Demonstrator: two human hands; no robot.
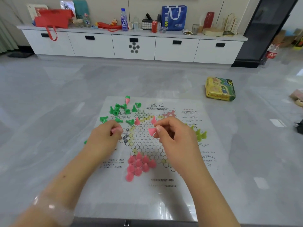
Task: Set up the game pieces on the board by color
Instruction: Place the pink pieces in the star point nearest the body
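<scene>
A paper Chinese checkers board (pixel 164 194) lies flat on the grey surface. Several pink cone pieces (pixel 139 164) stand grouped on its near point. My right hand (pixel 173 136) pinches one pink piece (pixel 152 131) above the board's middle. My left hand (pixel 105 136) holds another pink piece (pixel 115 129) over the board's left side. Two more pink pieces (pixel 137 121) stand near the board's centre. Several dark green pieces (pixel 119 110) lie scattered at the far left corner. Light green pieces (pixel 200 134) stand at the right, partly hidden by my right hand.
A yellow and green game box (pixel 220 89) lies on the surface at the far right. A long white cabinet (pixel 134 46) with bags, bottles and cans stands against the back wall. A pink piece with a green one on top (pixel 127 99) lies beyond the green pile.
</scene>
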